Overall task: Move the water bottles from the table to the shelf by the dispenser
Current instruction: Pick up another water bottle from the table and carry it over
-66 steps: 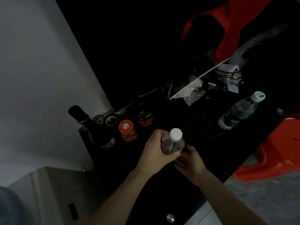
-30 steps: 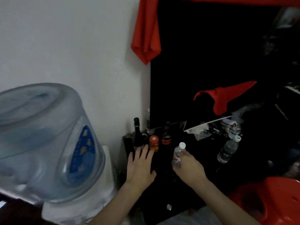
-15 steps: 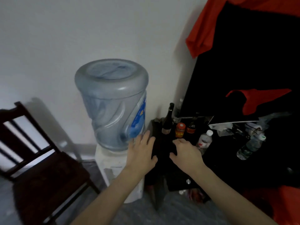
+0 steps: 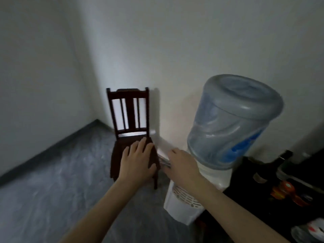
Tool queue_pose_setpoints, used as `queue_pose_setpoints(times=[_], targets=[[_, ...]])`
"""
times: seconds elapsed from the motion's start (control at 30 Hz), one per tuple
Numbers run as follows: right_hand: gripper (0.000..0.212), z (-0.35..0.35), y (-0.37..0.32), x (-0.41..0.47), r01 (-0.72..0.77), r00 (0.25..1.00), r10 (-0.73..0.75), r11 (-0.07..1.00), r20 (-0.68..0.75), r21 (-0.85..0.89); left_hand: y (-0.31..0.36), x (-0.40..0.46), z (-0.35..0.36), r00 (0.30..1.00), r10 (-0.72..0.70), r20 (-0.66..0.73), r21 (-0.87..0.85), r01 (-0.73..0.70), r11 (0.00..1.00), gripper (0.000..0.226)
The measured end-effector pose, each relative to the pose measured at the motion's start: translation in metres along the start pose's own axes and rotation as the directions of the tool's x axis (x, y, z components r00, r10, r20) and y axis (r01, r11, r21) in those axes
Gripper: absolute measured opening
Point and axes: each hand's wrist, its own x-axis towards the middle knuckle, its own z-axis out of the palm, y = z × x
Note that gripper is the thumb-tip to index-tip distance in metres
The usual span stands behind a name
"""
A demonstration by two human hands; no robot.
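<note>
Water dispenser [image 4: 206, 176]: white body topped by a large inverted blue jug [image 4: 233, 120], standing against the wall at right of frame. Dark wooden chair [image 4: 130, 130] to its left, in the room corner. Black shelf unit [image 4: 249, 204] touches the dispenser's right side; on it a dark glass bottle [image 4: 270, 168] and an orange-lidded jar [image 4: 287, 187], both motion-blurred.

Water bottle [image 4: 310, 232]: only a blurred clear body with a red-and-white label shows at the lower right corner, standing on the shelf unit. The table is out of view.

Left hand [image 4: 137, 163]: fingers straight and spread, holding nothing, raised in front of the chair seat. Right hand [image 4: 182, 165]: fingers relaxed and slightly bent, empty, just in front of the dispenser's top.

Judgement: one bottle is delivered; the step in hand is turning back for the next. View is heavily blurred from the head swing.

To do it well: carry the hands clear of the jug while turning; keep both loose and ready; settle the gaze on the table before reaching; take the next bottle round its body, upright, and set it beside the first without knocking the glass bottle.
</note>
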Motion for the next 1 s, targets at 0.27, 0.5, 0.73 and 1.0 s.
queue_pose_setpoints(times=[0.27, 0.5, 0.73, 1.0], targets=[[0.045, 0.017, -0.147, 0.059, 0.452, 0.886, -0.455, 0.89, 0.089, 0.058, -0.115, -0.108, -0.048, 0.843, -0.52, -0.138, 0.001, 0.525, 0.851, 0.072], [0.051, 0.03, -0.324, 0.01, 0.743, 0.642, -0.754, 0.656, 0.137, 0.132, -0.192, -0.26, -0.078, 0.528, -0.815, -0.236, -0.012, 0.838, 0.546, 0.074], [0.061, 0.021, -0.486, -0.081, 0.92, 0.342, -0.938, 0.347, 0.063, 0.184, -0.235, -0.411, -0.112, 0.218, -0.933, -0.286, -0.01, 0.973, 0.23, 0.072], [0.061, 0.02, -0.591, -0.169, 0.962, 0.157, -0.983, 0.175, 0.099, 0.212, -0.251, -0.531, -0.135, 0.02, -0.96, -0.278, -0.012, 1.0, 0.025, 0.07]])
